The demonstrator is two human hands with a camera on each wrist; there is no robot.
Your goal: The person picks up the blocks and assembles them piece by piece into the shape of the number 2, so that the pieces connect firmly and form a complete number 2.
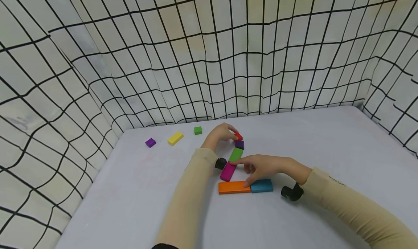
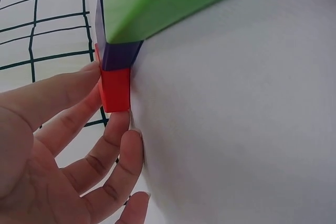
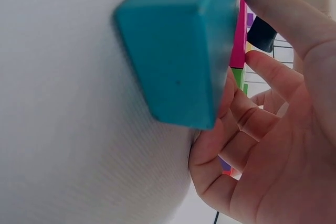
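My left hand (image 1: 222, 133) pinches a small red block (image 1: 239, 137) between thumb and fingers; the left wrist view shows the red block (image 2: 116, 90) against a dark purple block (image 2: 119, 55). From there a curved row runs toward me: the purple block (image 1: 240, 145), a green block (image 1: 236, 155) and a magenta block (image 1: 227, 172). My right hand (image 1: 266, 166) stretches its index finger to where magenta meets green. Its thumb rests on an orange block (image 1: 232, 187), beside a blue block (image 1: 262, 186) that lies end to end with the orange one.
Left of the row on the white table (image 1: 130, 198) lie a loose purple block (image 1: 150, 143), a yellow block (image 1: 175, 138) and a small green block (image 1: 197, 130). Black grid netting (image 1: 202, 60) over white walls stands behind the table and along both sides.
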